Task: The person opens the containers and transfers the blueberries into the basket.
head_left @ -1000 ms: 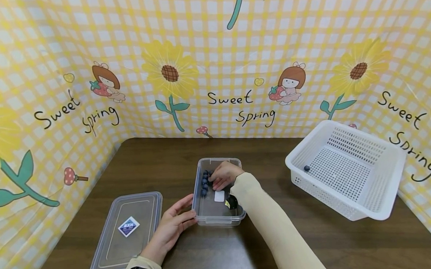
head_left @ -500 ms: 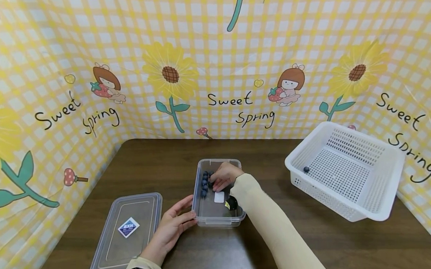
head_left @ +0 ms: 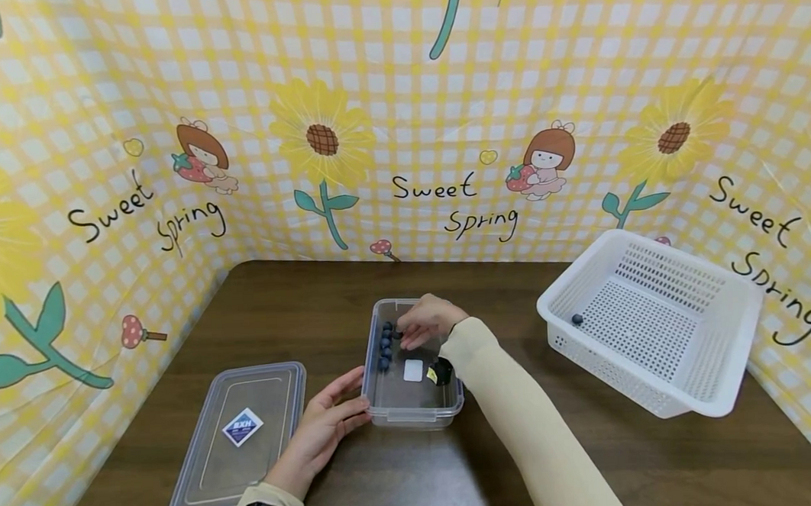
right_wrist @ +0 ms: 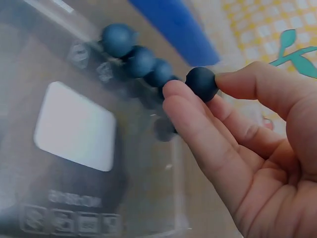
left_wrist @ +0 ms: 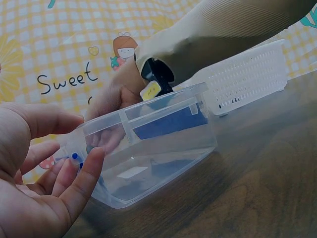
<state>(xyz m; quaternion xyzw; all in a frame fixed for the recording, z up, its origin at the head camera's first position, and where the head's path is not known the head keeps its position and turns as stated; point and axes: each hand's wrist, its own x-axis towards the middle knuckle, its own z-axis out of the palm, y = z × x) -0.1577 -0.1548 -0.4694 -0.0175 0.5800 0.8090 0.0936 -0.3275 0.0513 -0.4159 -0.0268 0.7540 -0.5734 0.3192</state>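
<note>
Backdrop: a yellow checked cloth (head_left: 397, 93) with sunflowers and cartoon girls stands round the table; "Sweet Spring" is written on it several times.
Table: dark brown wood (head_left: 298, 304) carries everything below.
Basket: a white perforated basket (head_left: 722, 389) sits tilted at the right, well apart from the box; a single blueberry (head_left: 577, 318) lies inside it near the left wall.
Lid: a clear lid (head_left: 204, 477) lies flat left of the box, with a diamond-shaped blue label whose letters are too small to read surely.
Box: a clear plastic box (head_left: 414, 417) stands at the table's middle; a row of blueberries (head_left: 385, 346) lies along its left wall and a white sticker (head_left: 412, 369) shows on its floor.
Left hand: the left hand (head_left: 328, 421) rests against the box's near left corner, fingers relaxed and straight, grip spread; the left wrist view shows the fingertips on the wall.
Right hand: the right hand (head_left: 431, 322) hovers in the box beside the row.
Only the right wrist view shows: thumb and forefinger pinch a held blueberry (right_wrist: 201, 84), the grip pressed on it just above the row.
</note>
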